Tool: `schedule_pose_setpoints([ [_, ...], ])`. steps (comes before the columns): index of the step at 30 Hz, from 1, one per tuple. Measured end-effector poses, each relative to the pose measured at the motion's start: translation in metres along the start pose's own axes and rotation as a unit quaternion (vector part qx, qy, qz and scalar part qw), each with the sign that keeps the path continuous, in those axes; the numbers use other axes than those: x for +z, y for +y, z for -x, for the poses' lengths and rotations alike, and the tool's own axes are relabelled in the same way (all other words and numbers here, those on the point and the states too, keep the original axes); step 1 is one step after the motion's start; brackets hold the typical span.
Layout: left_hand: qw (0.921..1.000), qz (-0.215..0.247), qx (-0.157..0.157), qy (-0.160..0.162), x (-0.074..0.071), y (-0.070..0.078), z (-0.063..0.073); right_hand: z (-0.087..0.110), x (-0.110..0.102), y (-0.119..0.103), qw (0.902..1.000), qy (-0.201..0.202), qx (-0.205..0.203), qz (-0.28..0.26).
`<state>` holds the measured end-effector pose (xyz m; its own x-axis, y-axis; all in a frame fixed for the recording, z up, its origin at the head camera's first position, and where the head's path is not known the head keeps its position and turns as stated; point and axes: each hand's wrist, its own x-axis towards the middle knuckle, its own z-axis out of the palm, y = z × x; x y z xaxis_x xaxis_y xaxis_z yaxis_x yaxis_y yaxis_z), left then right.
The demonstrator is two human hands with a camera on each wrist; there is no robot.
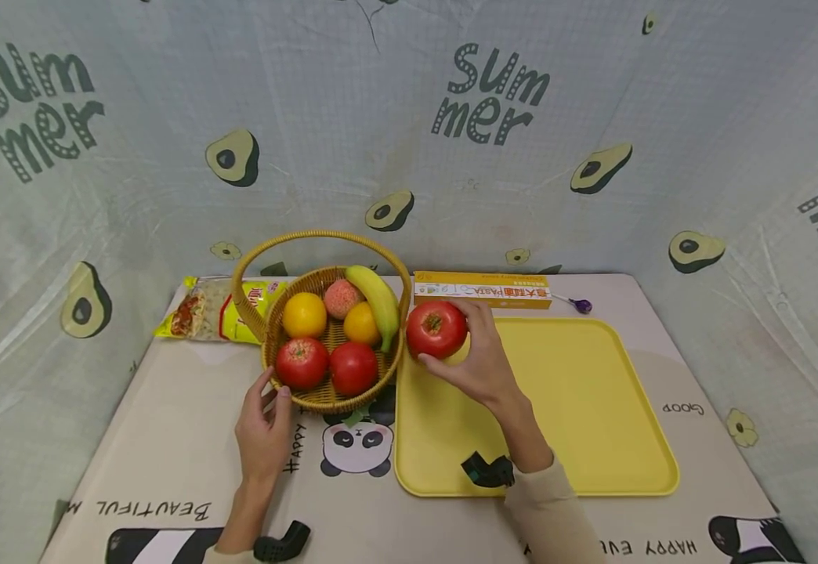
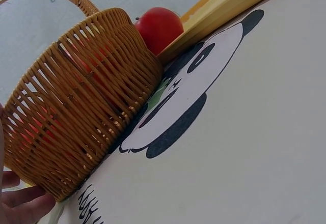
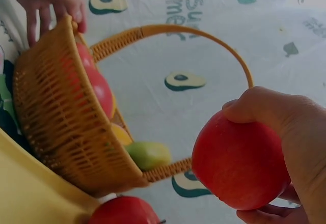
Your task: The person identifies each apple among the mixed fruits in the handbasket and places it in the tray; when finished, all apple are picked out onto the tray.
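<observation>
From here, the right hand (image 1: 480,362) is clamping a red fruit (image 1: 436,330) near mid-frame, over the yellow tray (image 1: 564,407). Lower left of centre, the left hand (image 1: 264,427) is touching the wicker basket (image 1: 331,406); I can't tell whether it's gripping.

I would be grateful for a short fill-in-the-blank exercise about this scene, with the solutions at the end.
1. The right hand holds a round fruit whose colour is ____.
2. The ____ hand touches the basket.
3. In the basket, the head view shows ____ oranges.
4. The colour of the tray is ____.

Missing words: red; left; two; yellow.
</observation>
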<state>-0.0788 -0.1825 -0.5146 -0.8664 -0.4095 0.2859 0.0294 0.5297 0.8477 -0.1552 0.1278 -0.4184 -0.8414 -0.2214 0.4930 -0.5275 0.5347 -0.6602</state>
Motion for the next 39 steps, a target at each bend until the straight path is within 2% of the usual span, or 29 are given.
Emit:
schedule_pose_setpoints([
  [5, 1.0000, -0.005, -0.005, -0.003, 0.000, 0.001, 0.000, 0.000, -0.010, 0.012, 0.9994, 0.013, 0.030, -0.009],
  [13, 0.9999, -0.008, -0.008, -0.004, -0.002, 0.003, 0.001, 0.000, -0.019, 0.035, 0.9946, 0.017, 0.101, -0.015],
  [27, 1.0000, 0.001, 0.008, 0.004, -0.001, 0.002, 0.000, 0.003, -0.014, 0.074, 0.9817, -0.014, 0.189, 0.013],
  [39, 1.0000, 0.001, 0.005, 0.004, -0.001, 0.000, 0.000, 0.006, -0.013, 0.091, 0.9655, -0.047, 0.255, 0.022],
])
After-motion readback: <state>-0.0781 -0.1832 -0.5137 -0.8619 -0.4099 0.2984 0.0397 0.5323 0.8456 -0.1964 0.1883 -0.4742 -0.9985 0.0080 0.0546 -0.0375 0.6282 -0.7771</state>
